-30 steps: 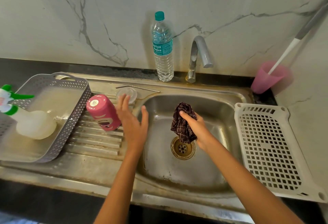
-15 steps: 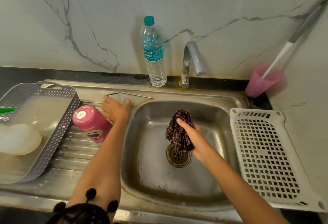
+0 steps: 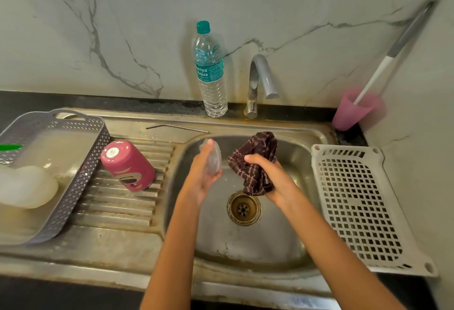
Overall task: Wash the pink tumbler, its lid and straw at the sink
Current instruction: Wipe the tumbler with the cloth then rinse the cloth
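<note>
Above the sink (image 3: 245,243) the left hand (image 3: 200,179) gripped the clear lid (image 3: 213,159) on edge, facing the cloth (image 3: 255,162) bunched in the right hand (image 3: 274,177) — seemingly poised for wiping. The pink tumbler (image 3: 127,166) rested base-up on the drainboard (image 3: 118,207), straw (image 3: 177,127) behind — probably draining.

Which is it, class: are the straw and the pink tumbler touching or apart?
Apart. The head view shows bare draining board between the straw and the tumbler.

The clear lid (image 3: 216,159) is blurred, partly covered by the left hand (image 3: 202,179). The right hand (image 3: 272,174) hides the middle of the dark cloth (image 3: 258,147). The grey basket (image 3: 79,186) and white bottle (image 3: 27,186) run off the left edge. The pink cup (image 3: 351,113) is smeared.
</note>
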`<state>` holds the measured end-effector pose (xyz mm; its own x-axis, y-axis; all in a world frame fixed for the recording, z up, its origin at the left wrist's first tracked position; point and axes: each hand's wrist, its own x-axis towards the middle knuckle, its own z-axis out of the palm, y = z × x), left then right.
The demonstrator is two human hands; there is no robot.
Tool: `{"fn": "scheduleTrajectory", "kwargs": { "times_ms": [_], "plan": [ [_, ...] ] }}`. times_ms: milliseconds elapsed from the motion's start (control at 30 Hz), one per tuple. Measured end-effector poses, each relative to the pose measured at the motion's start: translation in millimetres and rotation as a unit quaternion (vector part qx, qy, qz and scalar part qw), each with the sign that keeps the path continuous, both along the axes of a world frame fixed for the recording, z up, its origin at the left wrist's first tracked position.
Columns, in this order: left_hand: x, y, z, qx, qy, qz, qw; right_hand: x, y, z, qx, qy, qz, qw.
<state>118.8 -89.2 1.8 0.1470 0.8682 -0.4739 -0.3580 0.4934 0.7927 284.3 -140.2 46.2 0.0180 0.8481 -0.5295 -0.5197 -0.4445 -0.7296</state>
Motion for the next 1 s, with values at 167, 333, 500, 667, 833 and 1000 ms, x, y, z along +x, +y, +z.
{"fn": "scheduleTrajectory", "kwargs": {
  "times_ms": [167, 333, 500, 667, 833, 1000],
  "plan": [
    [13, -5, -1, -0.039, -0.058, 0.048, 0.996, 15, -11, 12, -0.019, 0.004, -0.01, 1.0],
    [21, -24, -5, -0.008, -0.046, 0.016, 0.999, 20, -21, 8, -0.006, 0.015, -0.035, 0.999],
    [35, -43, -5, -0.05, -0.059, 0.011, 0.997, 11, -28, 10, 0.062, -0.131, -0.029, 0.989],
    [46, -56, -2, -0.117, -0.071, 0.039, 0.99, 5, -36, -6, 0.173, -0.4, -0.053, 0.899],
    [50, -58, 6, -0.108, -0.042, 0.029, 0.993, -7, -46, -37, 0.279, -0.568, 0.041, 0.773],
    [51, -59, 4, -0.107, -0.044, 0.038, 0.993, -9, -54, -46, 0.295, -0.593, 0.069, 0.746]
  ]
}}
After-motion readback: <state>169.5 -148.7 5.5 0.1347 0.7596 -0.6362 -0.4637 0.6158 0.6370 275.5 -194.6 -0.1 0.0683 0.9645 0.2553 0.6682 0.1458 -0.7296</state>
